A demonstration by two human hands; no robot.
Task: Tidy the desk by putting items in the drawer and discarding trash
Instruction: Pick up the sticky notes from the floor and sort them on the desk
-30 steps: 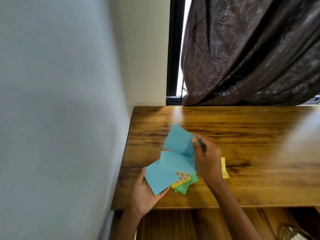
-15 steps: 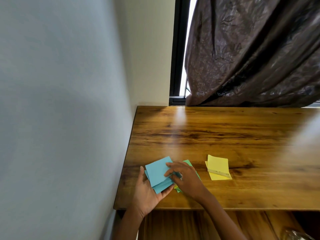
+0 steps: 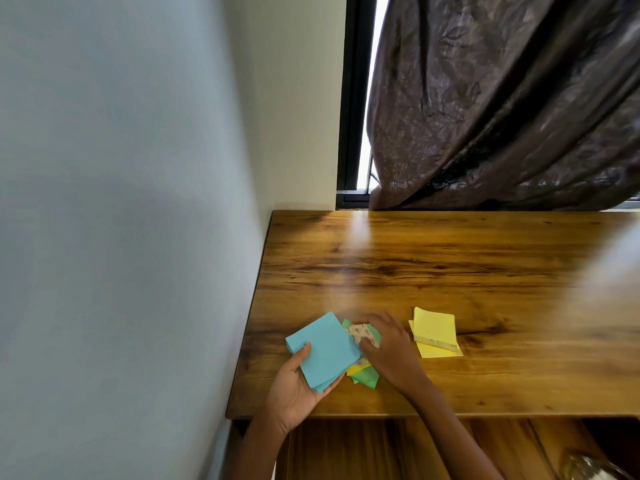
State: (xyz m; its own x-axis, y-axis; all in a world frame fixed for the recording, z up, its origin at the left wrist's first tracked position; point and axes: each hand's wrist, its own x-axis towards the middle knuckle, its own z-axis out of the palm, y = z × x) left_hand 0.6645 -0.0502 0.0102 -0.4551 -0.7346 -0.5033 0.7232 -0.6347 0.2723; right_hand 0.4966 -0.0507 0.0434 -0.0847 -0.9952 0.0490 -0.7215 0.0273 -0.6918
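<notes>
1. Near the front left corner of the table (image 3: 450,258), the left hand (image 3: 294,386) holds the blue paper notes (image 3: 323,349); its grip is grasping them, thumb on top and fingers beneath.
2. Just beside them, the right hand (image 3: 388,348) rests with curled fingers on green notes (image 3: 365,377) and a patterned paper piece (image 3: 362,336); whether it pinches them I cannot tell.
3. Yellow notes (image 3: 434,332) lie on the table close to the right hand, toward the front edge.
4. A dark curtain (image 3: 502,105) hangs behind the back edge.
</notes>
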